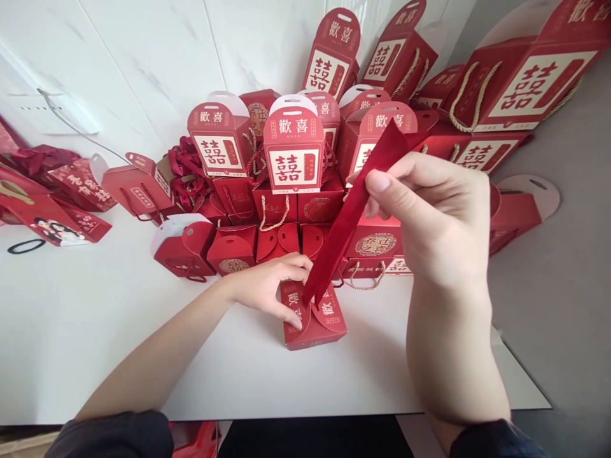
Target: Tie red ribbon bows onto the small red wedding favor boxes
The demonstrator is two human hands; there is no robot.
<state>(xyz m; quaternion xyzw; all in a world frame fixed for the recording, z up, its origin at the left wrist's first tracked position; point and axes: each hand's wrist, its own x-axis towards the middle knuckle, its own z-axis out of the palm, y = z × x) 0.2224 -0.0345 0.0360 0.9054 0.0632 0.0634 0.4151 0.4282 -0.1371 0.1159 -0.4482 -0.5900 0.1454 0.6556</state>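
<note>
A small red gift box (317, 334) with folded top flaps stands near the front middle of the table. My left hand (270, 286) grips its left and far sides, thumb on the top flap and fingers partly behind the box. From the slots in the top, a dark red ribbon (351, 213) rises up and to the right. High above the box, my right hand (424, 203) pinches the ribbon's upper part between thumb and fingers, and a loose end sticks out past them.
Behind stand stacked red gift boxes (294, 149), several with rope handles. A pile of red ribbons (186, 165) lies at back left, near a photo-printed box (57, 226) and a black loop (26, 246). A cable (81, 130) runs along the tiled wall. The white table (229, 381) ends close to my body.
</note>
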